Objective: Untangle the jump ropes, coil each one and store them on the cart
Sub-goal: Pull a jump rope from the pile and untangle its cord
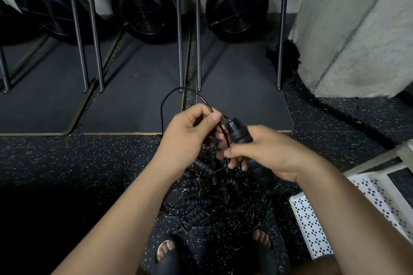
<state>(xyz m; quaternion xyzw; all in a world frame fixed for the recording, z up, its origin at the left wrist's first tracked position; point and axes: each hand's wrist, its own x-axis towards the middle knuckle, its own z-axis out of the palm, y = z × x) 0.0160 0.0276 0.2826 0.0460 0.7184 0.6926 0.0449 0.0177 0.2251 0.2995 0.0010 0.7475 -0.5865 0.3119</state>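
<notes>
Near end: two feet, left (165,250) and right (261,238), in dark slides on the speckled floor (78,163). Just past the toes, one tangle of jump ropes (214,203) lies on the floor, short of the mats' near edges. It's beaded cords mixed with thin wire loops, and I can't count individual ropes in it. One white perforated cart (308,223) sits right of the pile, apart from it.

Above the pile, both hands are close together. My left hand (190,131) pinches one thin black cable (162,107), which arcs up and away in a single loop. My right hand (268,152) is wrapped round one black handle (238,133). Its long axis runs diagonally, cap end pointing away and left toward the left thumb, butt end toward the right wrist. The cable meets the handle at the cap.

Further out:
- Three dark mats side by side, middle one (134,107).
- One thick braided rope (348,116) on the floor, right.
- Three black fan wheels along the back wall, centre one (145,6).
- One concrete pillar (357,29), far right.
</notes>
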